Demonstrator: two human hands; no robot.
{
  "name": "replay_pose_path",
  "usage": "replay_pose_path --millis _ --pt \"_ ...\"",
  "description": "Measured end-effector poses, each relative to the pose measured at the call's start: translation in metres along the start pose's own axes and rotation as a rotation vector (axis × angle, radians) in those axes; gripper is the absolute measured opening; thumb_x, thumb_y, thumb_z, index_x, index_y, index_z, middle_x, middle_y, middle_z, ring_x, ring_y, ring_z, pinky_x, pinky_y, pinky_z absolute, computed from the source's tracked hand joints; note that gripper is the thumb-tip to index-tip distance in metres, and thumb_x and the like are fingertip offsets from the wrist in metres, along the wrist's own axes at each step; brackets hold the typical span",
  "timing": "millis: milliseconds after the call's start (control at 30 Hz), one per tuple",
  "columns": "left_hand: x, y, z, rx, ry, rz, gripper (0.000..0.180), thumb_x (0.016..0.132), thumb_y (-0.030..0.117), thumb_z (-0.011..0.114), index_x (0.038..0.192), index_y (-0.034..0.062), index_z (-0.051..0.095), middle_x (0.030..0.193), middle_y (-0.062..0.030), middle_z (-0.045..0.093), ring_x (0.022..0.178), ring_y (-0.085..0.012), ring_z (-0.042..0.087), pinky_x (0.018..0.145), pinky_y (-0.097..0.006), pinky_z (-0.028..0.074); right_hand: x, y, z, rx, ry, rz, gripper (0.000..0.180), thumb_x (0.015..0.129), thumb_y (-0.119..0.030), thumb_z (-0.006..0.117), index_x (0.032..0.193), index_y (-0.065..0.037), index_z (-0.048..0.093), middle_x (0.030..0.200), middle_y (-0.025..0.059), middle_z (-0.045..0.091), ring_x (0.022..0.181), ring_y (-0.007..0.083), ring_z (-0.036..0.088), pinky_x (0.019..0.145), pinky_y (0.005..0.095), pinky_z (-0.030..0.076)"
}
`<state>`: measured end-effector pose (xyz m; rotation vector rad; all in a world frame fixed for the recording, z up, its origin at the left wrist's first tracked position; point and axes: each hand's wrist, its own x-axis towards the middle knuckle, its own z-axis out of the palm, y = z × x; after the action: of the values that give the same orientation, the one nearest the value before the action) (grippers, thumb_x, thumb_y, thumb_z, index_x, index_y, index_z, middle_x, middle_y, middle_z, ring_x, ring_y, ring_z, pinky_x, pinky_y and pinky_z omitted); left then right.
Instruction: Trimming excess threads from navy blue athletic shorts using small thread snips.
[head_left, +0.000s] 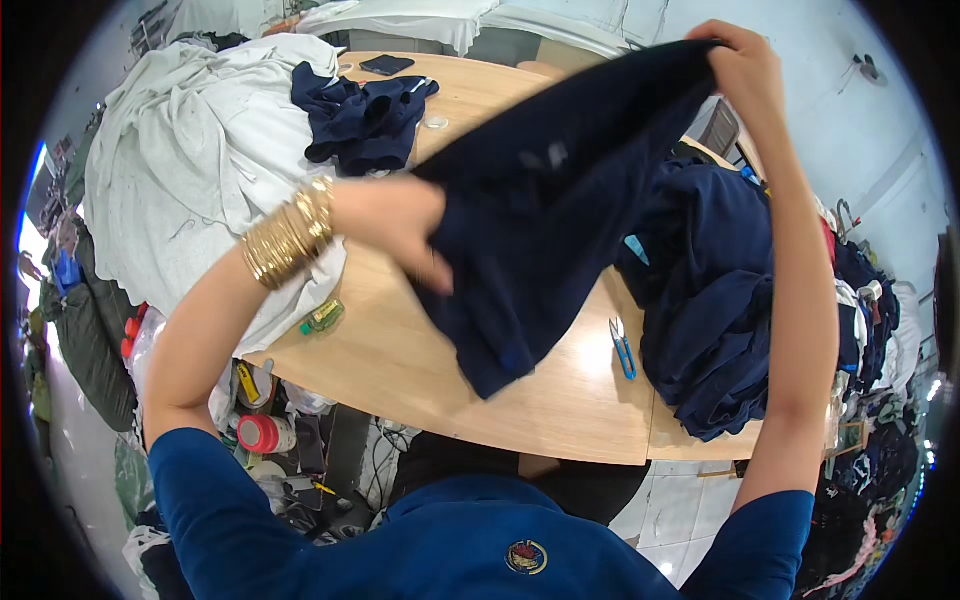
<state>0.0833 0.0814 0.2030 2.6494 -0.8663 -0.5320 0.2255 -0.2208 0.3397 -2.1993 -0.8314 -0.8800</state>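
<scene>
A dark navy garment (560, 190) hangs stretched between my two hands above the wooden table (400, 345). My right hand (740, 65) is raised at the upper right, its fingers closed on one corner of the cloth. Lower and to the left, my left hand (395, 220) grips the other side, slightly blurred, with gold bangles on the wrist. The cloth's lower end dangles over the table, and its exact kind does not show. Blue thread snips (624, 350) lie on the table to the right of the hanging cloth.
A large white cloth heap (200, 150) covers the table's left side. Navy garments (715, 290) are piled at the right, and a smaller navy piece (368, 115) lies at the back beside a dark phone (387, 65). A small green-capped bottle (322, 316) rests near the front left edge.
</scene>
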Motion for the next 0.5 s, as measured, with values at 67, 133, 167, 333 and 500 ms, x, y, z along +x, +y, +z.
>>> replay_pose_path --millis 67,133,167,333,500 --pt "-0.013 -0.012 -0.018 0.197 0.425 -0.221 0.058 0.067 0.035 0.075 0.103 -0.0049 0.053 0.071 -0.0244 0.061 0.072 -0.0364 0.063 0.063 -0.038 0.05 0.002 0.021 -0.023 -0.15 -0.001 0.127 0.032 0.071 -0.015 0.046 0.091 -0.012 0.07 0.064 0.0074 0.063 0.048 0.0175 0.06 0.055 0.0287 0.049" --pt "-0.026 0.024 -0.019 0.186 0.446 -0.24 0.052 0.069 0.025 0.073 0.107 -0.0029 0.051 0.074 -0.0244 0.06 0.075 -0.0381 0.061 0.064 -0.04 0.049 -0.003 0.034 -0.023 -0.229 -0.018 0.192 0.031 0.071 -0.015 0.045 0.091 -0.01 0.069 0.065 0.008 0.063 0.048 0.0181 0.06 0.055 0.0287 0.049" --pt "-0.033 0.045 -0.014 0.175 0.473 -0.258 0.049 0.071 0.015 0.071 0.11 -0.0008 0.048 0.076 -0.0243 0.06 0.078 -0.0397 0.06 0.066 -0.042 0.048 -0.005 0.038 -0.023 -0.282 -0.064 0.24 0.032 0.071 -0.014 0.045 0.092 -0.01 0.069 0.065 0.0087 0.063 0.048 0.018 0.06 0.055 0.0286 0.049" --pt "-0.047 0.096 -0.025 -0.1 0.029 0.318 0.028 0.077 0.014 0.067 0.098 0.0031 0.052 0.077 -0.0166 0.06 0.068 -0.0325 0.059 0.058 -0.036 0.046 -0.019 0.02 -0.015 0.316 -0.303 0.45 0.03 0.077 -0.008 0.04 0.089 -0.003 0.066 0.071 0.0035 0.062 0.06 0.0105 0.058 0.05 0.0236 0.045" --pt "0.018 0.028 0.025 -0.667 0.799 0.114 0.038 0.078 0.014 0.071 0.108 0.0094 0.049 0.102 -0.0053 0.058 0.057 -0.009 0.05 0.048 -0.023 0.041 -0.05 -0.06 0.026 0.351 -0.595 0.255 0.019 0.077 0.0 0.051 0.09 -0.002 0.065 0.08 0.003 0.063 0.074 0.0096 0.058 0.069 0.0216 0.045"
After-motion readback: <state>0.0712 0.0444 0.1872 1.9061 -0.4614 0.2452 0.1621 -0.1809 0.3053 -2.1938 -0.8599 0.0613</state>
